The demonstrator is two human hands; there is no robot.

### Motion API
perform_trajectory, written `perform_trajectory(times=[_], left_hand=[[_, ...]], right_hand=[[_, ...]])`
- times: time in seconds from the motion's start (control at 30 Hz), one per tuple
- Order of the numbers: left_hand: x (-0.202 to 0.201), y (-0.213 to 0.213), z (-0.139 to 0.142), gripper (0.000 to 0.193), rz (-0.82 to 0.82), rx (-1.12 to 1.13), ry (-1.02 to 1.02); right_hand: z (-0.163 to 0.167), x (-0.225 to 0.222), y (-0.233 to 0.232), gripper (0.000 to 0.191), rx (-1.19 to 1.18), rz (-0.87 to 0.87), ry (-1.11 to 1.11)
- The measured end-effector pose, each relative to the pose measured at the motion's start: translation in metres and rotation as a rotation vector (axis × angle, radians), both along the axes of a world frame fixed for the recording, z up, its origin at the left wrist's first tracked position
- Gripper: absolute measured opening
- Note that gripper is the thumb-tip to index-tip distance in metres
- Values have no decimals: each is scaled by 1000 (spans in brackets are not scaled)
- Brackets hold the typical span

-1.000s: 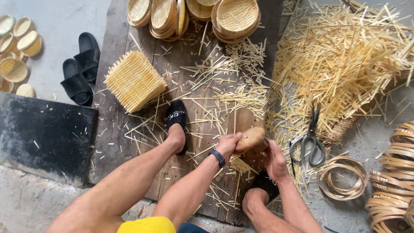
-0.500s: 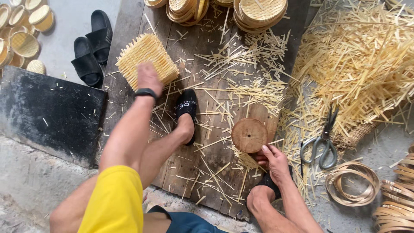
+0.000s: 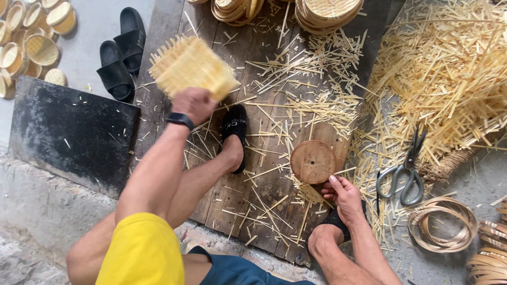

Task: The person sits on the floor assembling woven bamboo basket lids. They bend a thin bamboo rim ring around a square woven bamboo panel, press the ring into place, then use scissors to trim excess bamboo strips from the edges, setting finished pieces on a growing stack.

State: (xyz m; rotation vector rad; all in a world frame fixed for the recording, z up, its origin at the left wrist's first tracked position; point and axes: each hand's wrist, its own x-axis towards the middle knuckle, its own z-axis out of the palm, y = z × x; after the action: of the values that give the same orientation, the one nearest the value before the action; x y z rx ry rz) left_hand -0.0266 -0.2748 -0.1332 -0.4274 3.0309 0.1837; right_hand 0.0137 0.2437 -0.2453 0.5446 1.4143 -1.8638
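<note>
Head view | left hand [image 3: 194,104] fingers grasping woven mat [image 3: 191,66] | right hand [image 3: 346,194] fingers touching, not closed on, wooden disc [image 3: 312,161] | step: likely bringing mat to disc; needs centring over disc.

Soft, even daylight, faint shadows, sharp focus except the woven mat [image 3: 191,66], perhaps motion-blurred.

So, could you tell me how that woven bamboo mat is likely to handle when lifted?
The woven mat is probably light: the left hand lifts it alone by one edge. It looks fairly stiff, holding flat without drooping. Its protruding strip ends could snag or snap.
</note>
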Motion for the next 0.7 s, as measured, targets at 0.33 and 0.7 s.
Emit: perform_trajectory(times=[0.33, 0.7], left_hand=[[-2, 42, -24, 90, -22, -21, -59], [-11, 35, -10, 100, 57, 50, -401]], right_hand=[[-2, 0, 8, 22, -50, -42, -25], [-6, -1, 13, 20, -86, -61, -15]])
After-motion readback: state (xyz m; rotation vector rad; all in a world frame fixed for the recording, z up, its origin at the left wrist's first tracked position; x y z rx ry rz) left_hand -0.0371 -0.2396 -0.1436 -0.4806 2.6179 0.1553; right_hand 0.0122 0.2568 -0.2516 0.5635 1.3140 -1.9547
